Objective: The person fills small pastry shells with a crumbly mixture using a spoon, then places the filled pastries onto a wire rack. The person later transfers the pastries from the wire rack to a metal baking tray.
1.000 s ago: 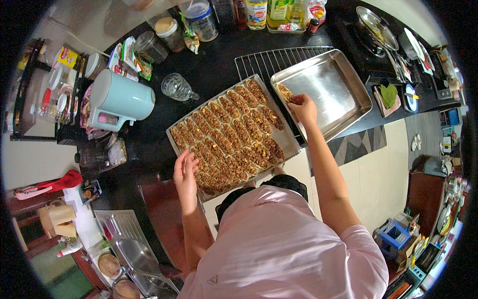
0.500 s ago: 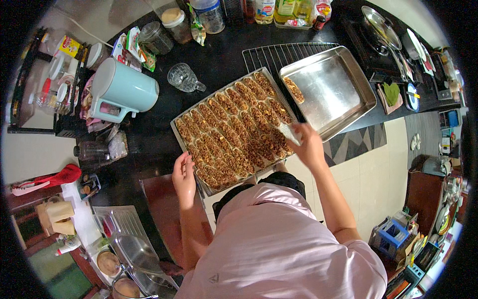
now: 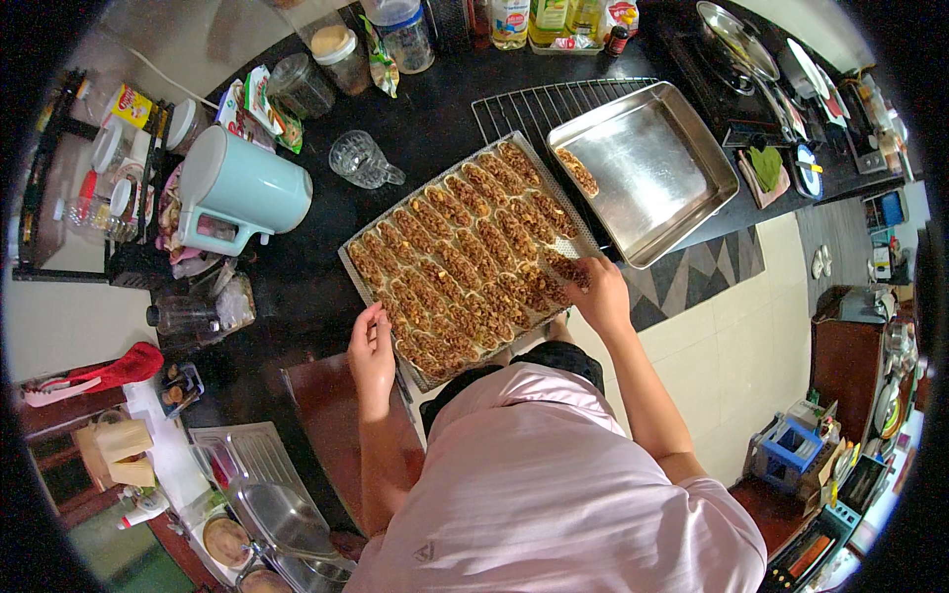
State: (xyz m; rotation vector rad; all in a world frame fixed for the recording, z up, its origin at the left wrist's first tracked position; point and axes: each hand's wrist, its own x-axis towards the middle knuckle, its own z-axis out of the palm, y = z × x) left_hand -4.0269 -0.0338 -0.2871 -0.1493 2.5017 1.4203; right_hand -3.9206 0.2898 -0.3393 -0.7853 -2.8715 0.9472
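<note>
Rows of oval biscuits topped with chopped nuts [image 3: 457, 252] cover a perforated mat on a tray [image 3: 348, 259], which lies slanted before me. My left hand [image 3: 372, 354] is at the tray's near left edge, fingers curled and thumb tips at the rim. At the tray's right side my right hand [image 3: 601, 295] has its fingers closed on a nut-topped biscuit [image 3: 563, 265], partly hidden by the fingers. A deep metal baking pan [image 3: 647, 163] stands to the right; a single biscuit [image 3: 577, 173] lies inside it along its left wall.
A wire rack [image 3: 514, 107] is partly under the pan. Left of the tray stand a glass mug [image 3: 364, 160] and a pale blue kettle [image 3: 245, 188]. Jars [image 3: 341, 59] and bottles [image 3: 509, 22] line the back. A sink [image 3: 282, 514] lies at lower left, a hob with lidded pan [image 3: 739, 44] at far right.
The lifted corner of the perforated mat is down again. My right hand has let it go and closed on a biscuit there. My left hand stays at the tray's edge.
</note>
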